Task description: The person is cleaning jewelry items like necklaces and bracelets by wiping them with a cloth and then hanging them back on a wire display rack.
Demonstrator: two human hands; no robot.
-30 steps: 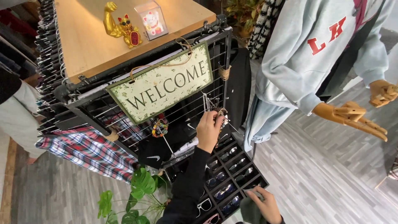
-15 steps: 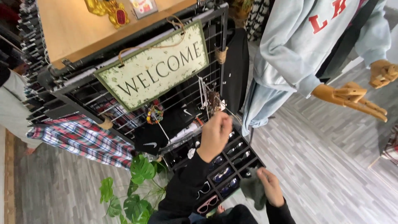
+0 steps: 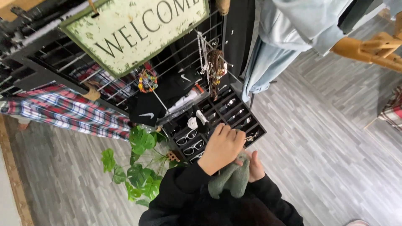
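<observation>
My left hand [image 3: 222, 146] is low in front of my chest, over a black compartment tray of eyeglasses [image 3: 234, 114]. Its fingertips pinch a small metal trinket [image 3: 251, 136]. My right hand [image 3: 255, 166] sits just below and right of it, touching it, and grips a fuzzy grey-green soft thing [image 3: 232, 181] that hangs against my black sleeves. Above the tray, a bunch of necklaces and bead strings [image 3: 211, 67] hangs from a black wire grid [image 3: 54, 58].
A green-rimmed sign [image 3: 134, 33] and a colourful bead bracelet [image 3: 146, 80] hang on the grid. Below are a black cap [image 3: 146, 112], a plaid shirt [image 3: 63, 111] and a leafy plant [image 3: 140, 167]. A mannequin in a light-blue sweatshirt [image 3: 289, 29] with wooden hand [image 3: 368, 48] stands right.
My left hand dropped from the hanging necklaces to my chest, now pinching a small metal piece. My right hand rose to meet it. The view tilted downward.
</observation>
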